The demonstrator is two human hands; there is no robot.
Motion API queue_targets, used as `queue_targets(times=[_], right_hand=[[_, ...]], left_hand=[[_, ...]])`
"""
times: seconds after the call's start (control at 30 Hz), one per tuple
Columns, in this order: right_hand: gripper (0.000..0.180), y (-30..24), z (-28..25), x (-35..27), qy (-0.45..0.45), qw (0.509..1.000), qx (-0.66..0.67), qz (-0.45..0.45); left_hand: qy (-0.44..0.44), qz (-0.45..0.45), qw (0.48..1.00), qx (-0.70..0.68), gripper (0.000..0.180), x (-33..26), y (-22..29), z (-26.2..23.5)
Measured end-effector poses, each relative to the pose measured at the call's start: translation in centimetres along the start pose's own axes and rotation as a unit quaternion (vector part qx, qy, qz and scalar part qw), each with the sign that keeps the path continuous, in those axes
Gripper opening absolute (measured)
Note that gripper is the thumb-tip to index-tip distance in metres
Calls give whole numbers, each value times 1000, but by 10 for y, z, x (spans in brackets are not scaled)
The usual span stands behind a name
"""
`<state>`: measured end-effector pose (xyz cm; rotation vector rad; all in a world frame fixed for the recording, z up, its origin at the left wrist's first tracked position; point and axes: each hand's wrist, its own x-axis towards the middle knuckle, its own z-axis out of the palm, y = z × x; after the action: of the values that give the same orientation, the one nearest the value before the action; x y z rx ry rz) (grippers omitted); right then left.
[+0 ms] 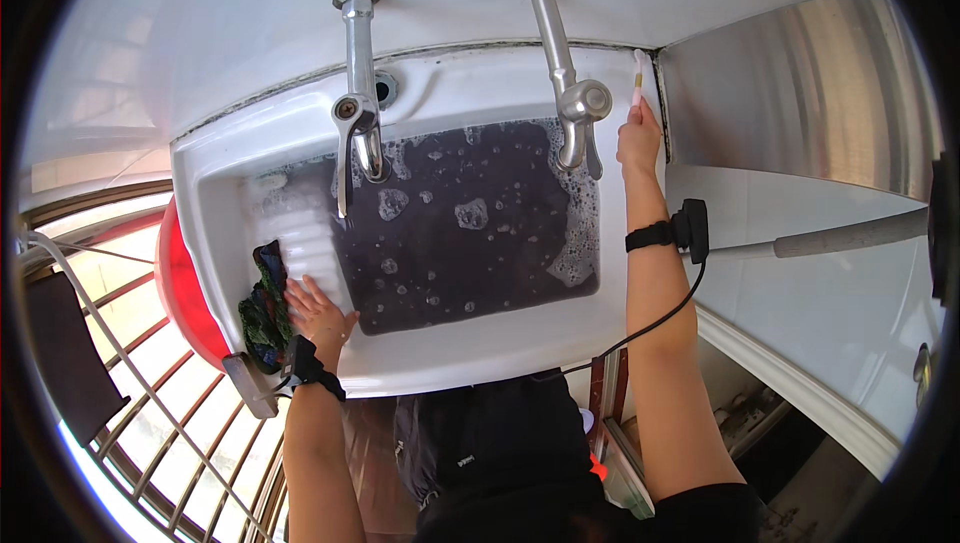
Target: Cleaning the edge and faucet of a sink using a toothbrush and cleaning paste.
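My right hand (639, 138) is closed around the pale pink handle of a slim toothbrush (638, 80). Its white head points up at the dark, grimy seam in the sink's back right corner. My left hand (318, 315) rests with fingers spread on the ribbed washboard part at the left of the white sink (480, 358). Right beside those fingers, a crumpled dark green and blue cloth (266, 313) hangs along the left rim. Dark grey, soapy water (465, 263) with patches of foam fills the basin, hiding its bottom.
Two metal taps, a left one (360, 93) and a right one (560, 73), reach over the basin from the back wall. A steel panel (800, 93) stands close on the right. Left of the sink are a red basin (185, 288) and window bars (150, 398).
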<state>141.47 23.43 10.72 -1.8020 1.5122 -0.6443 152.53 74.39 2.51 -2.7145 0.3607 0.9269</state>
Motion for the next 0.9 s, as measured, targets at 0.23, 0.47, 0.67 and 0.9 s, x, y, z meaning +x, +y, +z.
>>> queue_targets(times=[0.23, 0.47, 0.67, 0.9], right_hand=[[32, -51, 77, -100, -86, 994, -6, -60], [29, -52, 34, -77, -108, 986, -60, -113], [30, -2, 25, -16, -20, 995, 96, -2], [33, -101, 113, -162, -185, 979, 19, -85]], left_hand=[[10, 1, 1000, -6, 124, -1, 0, -2], [-11, 0, 1000, 7, 125, -3, -5, -5], [7, 7, 1000, -9, 127, -2, -2, 1], [1, 5, 1000, -19, 126, 0, -3, -4]])
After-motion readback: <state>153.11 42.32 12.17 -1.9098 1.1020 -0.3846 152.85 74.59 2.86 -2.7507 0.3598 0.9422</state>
